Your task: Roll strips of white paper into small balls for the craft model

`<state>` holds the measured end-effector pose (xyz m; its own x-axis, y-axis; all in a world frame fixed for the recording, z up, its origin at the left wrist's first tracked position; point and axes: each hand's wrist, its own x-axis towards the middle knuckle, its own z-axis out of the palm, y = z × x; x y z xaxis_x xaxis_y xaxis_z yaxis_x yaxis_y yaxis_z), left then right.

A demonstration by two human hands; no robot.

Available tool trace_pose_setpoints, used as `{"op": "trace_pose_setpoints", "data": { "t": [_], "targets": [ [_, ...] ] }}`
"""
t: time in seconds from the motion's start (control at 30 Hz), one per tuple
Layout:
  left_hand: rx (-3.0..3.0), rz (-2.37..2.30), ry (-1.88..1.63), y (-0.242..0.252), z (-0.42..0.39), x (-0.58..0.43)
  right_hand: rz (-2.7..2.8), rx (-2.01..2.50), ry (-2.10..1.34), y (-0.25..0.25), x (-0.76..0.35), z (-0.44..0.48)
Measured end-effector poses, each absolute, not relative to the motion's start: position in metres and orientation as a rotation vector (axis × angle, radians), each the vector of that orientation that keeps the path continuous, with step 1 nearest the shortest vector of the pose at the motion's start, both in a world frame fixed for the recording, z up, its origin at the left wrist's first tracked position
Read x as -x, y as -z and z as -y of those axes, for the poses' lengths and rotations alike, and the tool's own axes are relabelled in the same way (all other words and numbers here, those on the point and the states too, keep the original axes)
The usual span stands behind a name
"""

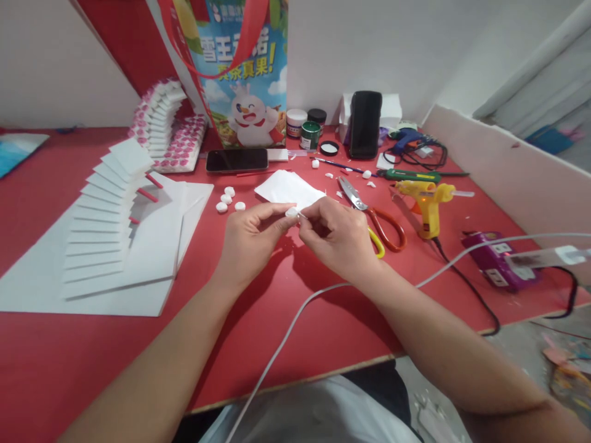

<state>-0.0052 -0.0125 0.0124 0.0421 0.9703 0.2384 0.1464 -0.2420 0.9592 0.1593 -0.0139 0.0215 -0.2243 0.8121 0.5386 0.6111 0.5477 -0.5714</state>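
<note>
My left hand is closed, pinching a small rounded white piece between thumb and fingertips. The fingers of my right hand are pinched together at that piece's right side; a thin bit shows at their tips, too small to name. Just beyond both hands lies a stack of white paper. Left of it sit several similar small white pieces. Scissors with red and yellow handles lie beside my right hand, partly hidden by it.
A yellow glue gun stands at right, near a purple power strip. A white cable crosses the red table. At left, a fan of white foam strips rests on white boards. Phones, paint jars and a bag stand behind.
</note>
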Motion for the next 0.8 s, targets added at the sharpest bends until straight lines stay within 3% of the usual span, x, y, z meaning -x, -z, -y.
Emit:
{"op": "trace_pose_setpoints", "data": {
  "t": [0.3,0.6,0.8],
  "targets": [
    [-1.419,-1.119,-1.202,-0.013,0.008,0.012,2.019,1.107,-0.374,-0.021,-0.166,0.012],
    [-1.406,-1.054,-1.223,-0.009,0.008,0.010,1.941,1.101,-0.853,-0.038,-0.169,0.014],
    [-1.457,-0.973,-1.176,-0.009,0.007,0.010,1.970,1.121,-0.810,-0.034,-0.170,0.012]
  ]
}}
